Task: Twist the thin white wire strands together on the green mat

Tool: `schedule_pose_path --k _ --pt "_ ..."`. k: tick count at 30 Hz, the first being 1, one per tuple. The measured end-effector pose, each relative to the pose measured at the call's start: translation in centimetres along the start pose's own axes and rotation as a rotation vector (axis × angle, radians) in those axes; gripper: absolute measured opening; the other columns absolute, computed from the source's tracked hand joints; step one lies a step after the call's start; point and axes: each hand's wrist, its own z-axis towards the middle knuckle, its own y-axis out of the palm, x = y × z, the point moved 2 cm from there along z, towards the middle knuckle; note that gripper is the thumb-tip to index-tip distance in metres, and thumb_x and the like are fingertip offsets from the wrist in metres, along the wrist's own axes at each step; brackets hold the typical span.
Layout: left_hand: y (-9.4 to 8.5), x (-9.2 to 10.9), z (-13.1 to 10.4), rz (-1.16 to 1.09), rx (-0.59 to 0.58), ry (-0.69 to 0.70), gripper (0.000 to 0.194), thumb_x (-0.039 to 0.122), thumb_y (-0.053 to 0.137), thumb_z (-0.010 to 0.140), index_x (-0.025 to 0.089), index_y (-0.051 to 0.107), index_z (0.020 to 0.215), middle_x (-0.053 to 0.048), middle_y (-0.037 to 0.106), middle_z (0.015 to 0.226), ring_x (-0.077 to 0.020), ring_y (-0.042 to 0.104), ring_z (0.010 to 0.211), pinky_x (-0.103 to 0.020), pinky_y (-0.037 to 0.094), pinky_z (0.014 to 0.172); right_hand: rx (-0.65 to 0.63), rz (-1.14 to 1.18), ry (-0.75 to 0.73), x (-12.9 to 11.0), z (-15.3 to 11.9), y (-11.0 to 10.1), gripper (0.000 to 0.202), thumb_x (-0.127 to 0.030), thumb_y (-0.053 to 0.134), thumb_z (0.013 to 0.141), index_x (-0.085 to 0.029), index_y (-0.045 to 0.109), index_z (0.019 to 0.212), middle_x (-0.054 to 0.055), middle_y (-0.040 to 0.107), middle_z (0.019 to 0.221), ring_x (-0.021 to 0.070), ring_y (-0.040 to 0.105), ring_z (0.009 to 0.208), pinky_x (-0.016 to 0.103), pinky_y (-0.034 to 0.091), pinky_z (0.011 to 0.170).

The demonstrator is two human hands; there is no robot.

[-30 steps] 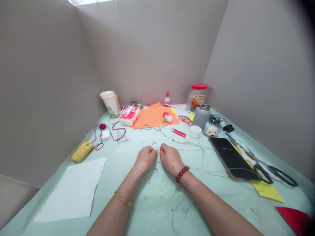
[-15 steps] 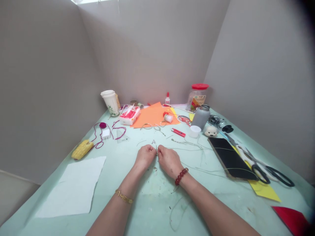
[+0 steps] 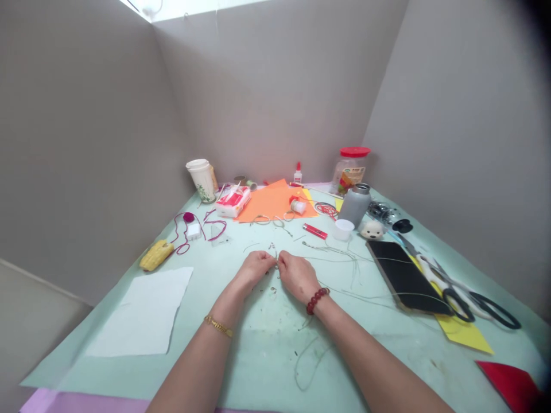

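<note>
My left hand (image 3: 257, 268) is closed in a pinch over the middle of the table, a gold bracelet on its wrist. Close beside it, almost touching, my right hand (image 3: 298, 276) pinches too, below it a dark red bead bracelet. Between the fingertips shows a short piece of thin cord, mostly hidden by the fingers. Thin green cords (image 3: 365, 296) trail from near my right hand toward the phone (image 3: 407, 276). Tiny scraps (image 3: 272, 290) lie under and in front of the hands. A loose cord loop (image 3: 296, 376) rests near my right forearm.
To the left are a white paper sheet (image 3: 142, 312), a yellow corn-shaped object (image 3: 156, 255) and purple cord (image 3: 218, 234). Behind lie a tissue pack (image 3: 233, 202), orange paper (image 3: 271, 203) and a red lighter (image 3: 315, 231). Scissors (image 3: 458, 292), a grey bottle (image 3: 355, 205) and a white cup (image 3: 343, 229) stand or lie right.
The view has shifted slightly, so the table's things appear a little further right and its front left edge shows. Both hands keep their pinch close together.
</note>
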Motion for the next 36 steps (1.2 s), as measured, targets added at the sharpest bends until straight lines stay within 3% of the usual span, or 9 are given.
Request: schedule_pose_path --k 9,25,36 --pt "0.2 -0.3 0.0 0.034 0.008 0.002 0.016 0.030 0.052 0.066 0.014 0.053 0.065 0.006 0.038 0.045 -0.0048 0.026 0.039 -0.020 0.018 0.040 -0.022 -0.044 0.007 -0.1 -0.1 -0.1 0.023 -0.024 0.034 0.088 -0.020 0.056 0.090 0.005 0.064 0.076 0.0152 0.056 0.068 0.027 0.020 0.053" --pt "0.8 -0.9 0.3 0.132 0.224 0.010 0.013 0.027 0.051 0.067 0.015 0.056 0.064 0.003 0.048 0.052 -0.0062 0.036 0.044 -0.019 0.022 0.043 -0.052 -0.069 -0.016 -0.2 0.0 -0.1 0.024 -0.026 0.035 0.087 -0.022 0.058 0.088 0.005 0.065 0.078 0.0164 0.057 0.071 0.027 0.022 0.054" --pt "0.0 -0.3 -0.7 0.124 0.168 0.057 0.015 0.028 0.051 0.069 0.014 0.056 0.066 0.002 0.049 0.054 -0.0068 0.037 0.048 -0.018 0.027 0.046 -0.030 -0.064 0.004 -0.1 -0.2 -0.2 0.023 -0.025 0.033 0.089 -0.019 0.055 0.092 0.006 0.065 0.078 0.0162 0.058 0.071 0.027 0.022 0.054"
